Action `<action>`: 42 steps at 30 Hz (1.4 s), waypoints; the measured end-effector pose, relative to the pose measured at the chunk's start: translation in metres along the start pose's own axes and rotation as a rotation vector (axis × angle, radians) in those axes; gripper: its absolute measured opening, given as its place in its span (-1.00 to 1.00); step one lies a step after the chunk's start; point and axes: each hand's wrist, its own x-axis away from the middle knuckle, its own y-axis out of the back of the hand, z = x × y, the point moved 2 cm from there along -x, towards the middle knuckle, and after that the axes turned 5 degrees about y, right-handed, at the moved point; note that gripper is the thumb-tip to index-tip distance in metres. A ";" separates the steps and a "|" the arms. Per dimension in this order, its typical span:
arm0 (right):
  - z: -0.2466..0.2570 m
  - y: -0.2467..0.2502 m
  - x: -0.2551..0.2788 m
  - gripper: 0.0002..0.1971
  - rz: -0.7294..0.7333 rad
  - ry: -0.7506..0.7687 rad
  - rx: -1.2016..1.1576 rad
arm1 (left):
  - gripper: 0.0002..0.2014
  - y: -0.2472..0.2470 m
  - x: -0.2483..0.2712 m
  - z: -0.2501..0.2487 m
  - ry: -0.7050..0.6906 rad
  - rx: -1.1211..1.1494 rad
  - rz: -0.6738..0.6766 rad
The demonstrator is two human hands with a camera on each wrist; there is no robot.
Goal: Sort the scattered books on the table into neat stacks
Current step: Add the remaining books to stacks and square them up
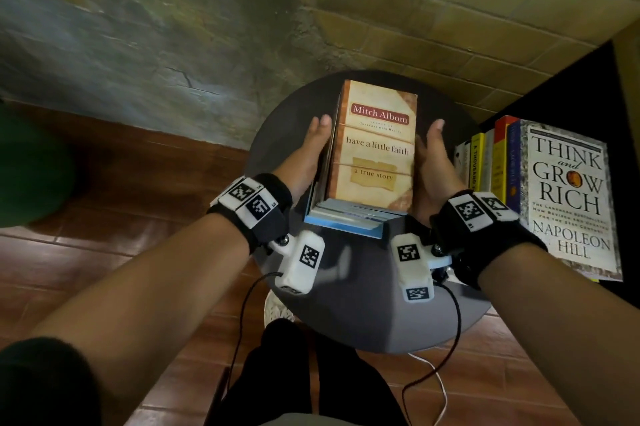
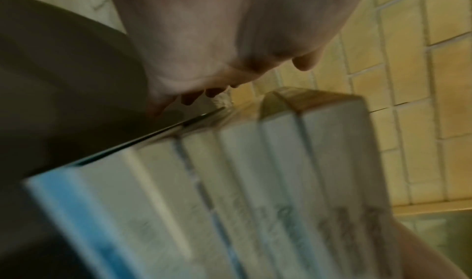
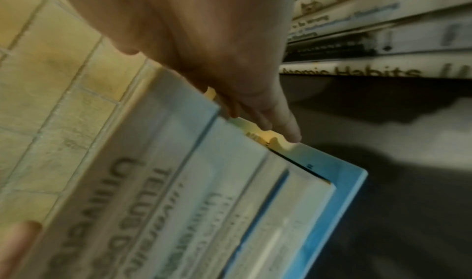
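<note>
A stack of several books stands on the round dark table (image 1: 363, 314). Its top book is the tan "have a little faith" (image 1: 375, 145), and a wider blue book (image 1: 343, 226) lies at the bottom. My left hand (image 1: 313, 148) lies flat along the stack's left side with straight fingers. My right hand (image 1: 433, 155) lies flat against the right side the same way. The left wrist view shows the left hand (image 2: 204, 41) beside the blurred page edges (image 2: 255, 182). In the right wrist view, the right hand's fingertips (image 3: 286, 129) touch the stack's side above the blue book (image 3: 332, 192).
A second stack topped by "Think and Grow Rich" (image 1: 568, 197) sits on a black surface to the right; its spines include "Atomic Habits" (image 3: 357, 72). A brick wall rises behind the table. Cables (image 1: 242, 321) hang from the wrist cameras over the wooden floor.
</note>
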 end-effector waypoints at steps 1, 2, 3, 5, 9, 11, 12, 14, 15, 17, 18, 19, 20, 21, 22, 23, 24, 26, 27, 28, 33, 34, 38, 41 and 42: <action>-0.005 0.002 0.001 -0.23 0.019 -0.028 -0.013 | 0.08 0.001 0.000 0.009 0.022 0.007 0.023; -0.011 0.004 0.001 -0.19 0.045 -0.056 -0.004 | -0.04 -0.001 0.004 0.014 0.028 0.002 0.048; -0.016 0.004 0.001 -0.14 0.075 -0.083 0.011 | -0.17 -0.007 0.013 0.013 0.019 0.006 0.065; -0.024 0.003 0.000 -0.09 0.129 -0.112 0.009 | -0.30 -0.015 0.020 0.016 -0.015 0.015 0.067; -0.029 0.010 -0.005 -0.10 0.094 -0.098 -0.032 | -0.46 -0.015 0.023 0.016 -0.019 0.089 0.074; -0.034 0.015 -0.007 -0.10 0.015 -0.091 -0.046 | -0.46 -0.008 0.023 0.021 0.003 0.117 0.062; -0.038 0.019 -0.009 -0.06 -0.029 -0.090 -0.032 | -0.44 -0.006 0.023 0.025 0.015 0.122 0.074; -0.046 0.025 -0.013 -0.04 -0.086 -0.075 0.007 | -0.41 -0.004 0.022 0.032 0.042 0.127 0.082; -0.049 0.026 -0.013 -0.06 -0.096 -0.080 0.019 | -0.40 -0.004 0.021 0.035 0.051 0.132 0.076; -0.051 0.025 -0.012 -0.12 -0.090 -0.099 0.043 | -0.40 -0.006 0.019 0.039 0.044 0.137 0.069; -0.053 0.027 -0.015 -0.16 -0.076 -0.114 0.040 | -0.40 -0.007 0.018 0.039 0.035 0.134 0.071; -0.054 0.028 -0.017 -0.19 -0.057 -0.126 0.023 | -0.39 -0.008 0.018 0.039 0.028 0.129 0.079; -0.054 0.028 -0.017 -0.20 -0.046 -0.135 0.014 | -0.39 -0.008 0.018 0.039 0.023 0.131 0.083; -0.054 0.027 -0.017 -0.19 -0.031 -0.135 0.011 | -0.39 -0.007 0.017 0.039 0.024 0.125 0.083; -0.054 0.025 -0.017 -0.19 -0.021 -0.140 0.016 | -0.39 -0.006 0.017 0.038 0.025 0.122 0.084; -0.053 0.022 -0.016 -0.19 -0.016 -0.141 0.026 | -0.41 -0.005 0.017 0.037 0.025 0.109 0.079; -0.053 0.021 -0.017 -0.19 -0.020 -0.146 0.042 | -0.42 -0.004 0.016 0.036 0.023 0.091 0.074; -0.052 0.014 -0.018 -0.21 -0.007 -0.149 0.069 | -0.43 -0.001 0.016 0.034 0.021 0.065 0.065; -0.051 0.010 -0.018 -0.22 0.008 -0.147 0.080 | -0.43 0.001 0.015 0.034 0.023 0.069 0.060; -0.050 0.007 -0.018 -0.24 0.016 -0.151 0.086 | -0.43 0.004 0.015 0.033 0.026 0.079 0.053; -0.048 -0.010 -0.024 -0.22 0.042 -0.173 0.086 | -0.46 0.012 0.016 0.028 0.009 0.087 0.051; -0.048 -0.012 -0.025 -0.20 0.040 -0.174 0.092 | -0.47 0.013 0.017 0.027 0.007 0.089 0.054; -0.051 -0.017 -0.024 -0.12 0.019 -0.166 0.130 | -0.45 0.016 0.020 0.025 -0.002 0.078 0.055; -0.052 -0.016 -0.024 -0.14 0.032 -0.131 0.138 | -0.44 0.017 0.023 0.024 -0.002 0.061 0.051; -0.053 -0.016 -0.024 -0.14 0.026 -0.128 0.135 | -0.44 0.017 0.023 0.024 0.001 0.057 0.048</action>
